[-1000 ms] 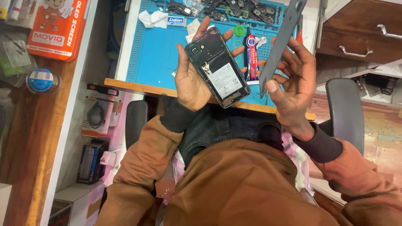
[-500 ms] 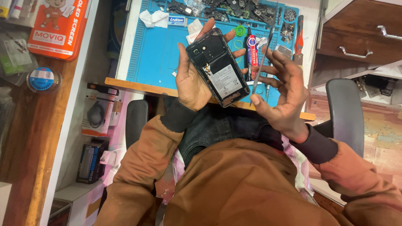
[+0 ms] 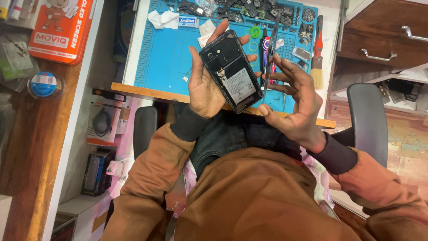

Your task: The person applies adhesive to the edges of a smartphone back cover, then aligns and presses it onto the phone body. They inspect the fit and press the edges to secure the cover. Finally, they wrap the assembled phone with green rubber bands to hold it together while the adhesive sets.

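The left hand [image 3: 206,87] grips an opened phone [image 3: 231,71], its back removed, above the near edge of the blue mat [image 3: 165,58] on the counter. Just right, the right hand [image 3: 296,105] pinches a thin flat panel [image 3: 270,56] edge-on, fingers spread.

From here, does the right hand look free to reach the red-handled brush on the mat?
Probably not right away: the right hand is pinching a thin dark panel edge-on beside the opened phone. The brush lies uncovered just beyond it, with nothing in between.
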